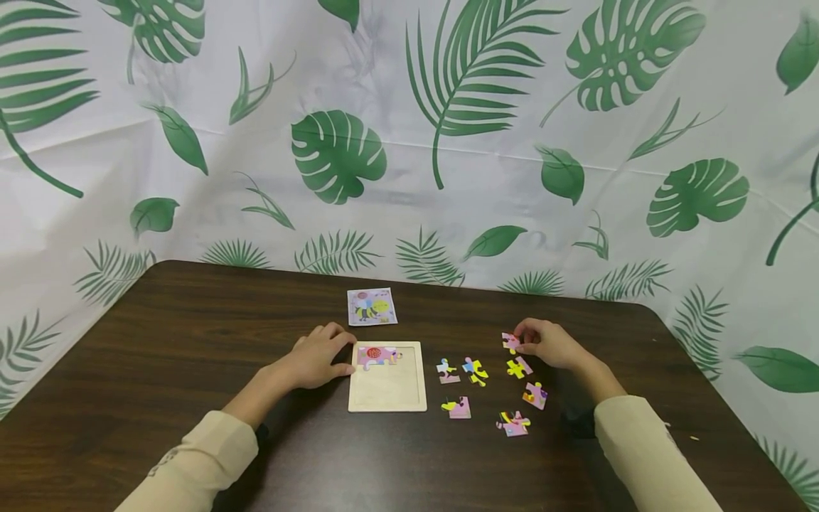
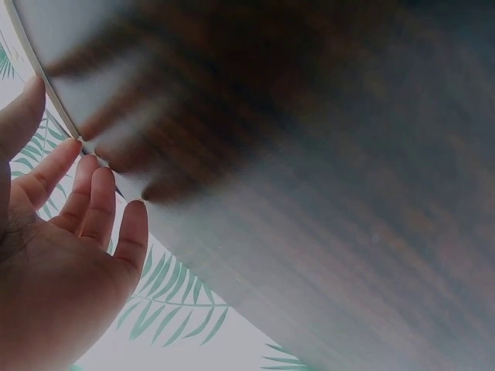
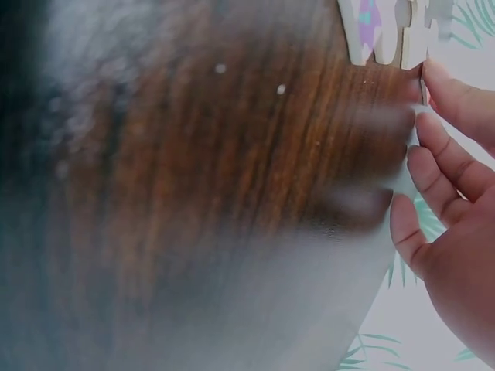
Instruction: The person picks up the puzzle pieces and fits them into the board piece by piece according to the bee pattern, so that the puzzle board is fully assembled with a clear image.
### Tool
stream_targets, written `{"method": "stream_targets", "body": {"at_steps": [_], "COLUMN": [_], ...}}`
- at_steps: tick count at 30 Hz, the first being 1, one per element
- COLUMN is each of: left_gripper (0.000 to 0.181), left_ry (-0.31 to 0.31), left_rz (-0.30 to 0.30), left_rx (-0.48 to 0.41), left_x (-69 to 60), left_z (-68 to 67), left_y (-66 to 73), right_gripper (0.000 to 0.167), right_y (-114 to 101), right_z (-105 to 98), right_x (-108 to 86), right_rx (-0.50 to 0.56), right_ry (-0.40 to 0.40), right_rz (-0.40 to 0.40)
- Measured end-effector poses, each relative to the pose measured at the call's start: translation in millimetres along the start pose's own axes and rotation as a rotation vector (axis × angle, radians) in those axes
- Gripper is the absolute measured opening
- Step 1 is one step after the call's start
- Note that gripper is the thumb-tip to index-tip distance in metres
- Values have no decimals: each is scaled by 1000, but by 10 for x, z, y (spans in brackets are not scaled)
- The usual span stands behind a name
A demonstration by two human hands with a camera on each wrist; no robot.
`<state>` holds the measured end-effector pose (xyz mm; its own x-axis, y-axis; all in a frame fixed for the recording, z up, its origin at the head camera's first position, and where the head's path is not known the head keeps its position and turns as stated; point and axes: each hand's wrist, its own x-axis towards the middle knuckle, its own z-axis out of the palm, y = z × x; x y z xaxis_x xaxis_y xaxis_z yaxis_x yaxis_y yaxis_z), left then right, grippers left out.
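Tray [image 1: 387,390] touches left hand [image 1: 318,359]; right hand [image 1: 552,345] pinches 1 puzzle piece [image 1: 509,341].

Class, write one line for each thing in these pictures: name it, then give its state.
Puzzle tray: partly filled, lower part bare
Placed pieces: along the tray's far side
Left hand: touching the tray
Right hand: pinching a piece
Loose pieces: scattered, picture up
Picture card: flat

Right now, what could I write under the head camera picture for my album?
Left hand touches the wooden tray, right hand pinches a pink puzzle piece, bee card behind.
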<state>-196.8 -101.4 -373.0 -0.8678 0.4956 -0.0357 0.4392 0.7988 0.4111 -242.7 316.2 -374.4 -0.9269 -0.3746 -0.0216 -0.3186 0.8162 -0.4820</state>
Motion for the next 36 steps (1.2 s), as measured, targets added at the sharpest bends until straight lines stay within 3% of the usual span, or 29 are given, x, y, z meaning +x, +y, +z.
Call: {"method": "stream_targets", "body": {"at_steps": [24, 31, 36], "left_gripper": [43, 43, 43], "left_ry": [0, -1, 0], "left_rz": [2, -6, -3], "left_rx": [2, 2, -1], "left_x": [19, 10, 6], "left_z": [7, 0, -3], "left_y": [4, 6, 3], "right_gripper": [17, 18, 15], "right_y": [-7, -13, -113], "right_z": [-40, -75, -65], "right_x": [-58, -56, -12], "right_rx": [-1, 31, 1], "right_ry": [-9, 11, 16], "right_rz": [-21, -131, -91]}}
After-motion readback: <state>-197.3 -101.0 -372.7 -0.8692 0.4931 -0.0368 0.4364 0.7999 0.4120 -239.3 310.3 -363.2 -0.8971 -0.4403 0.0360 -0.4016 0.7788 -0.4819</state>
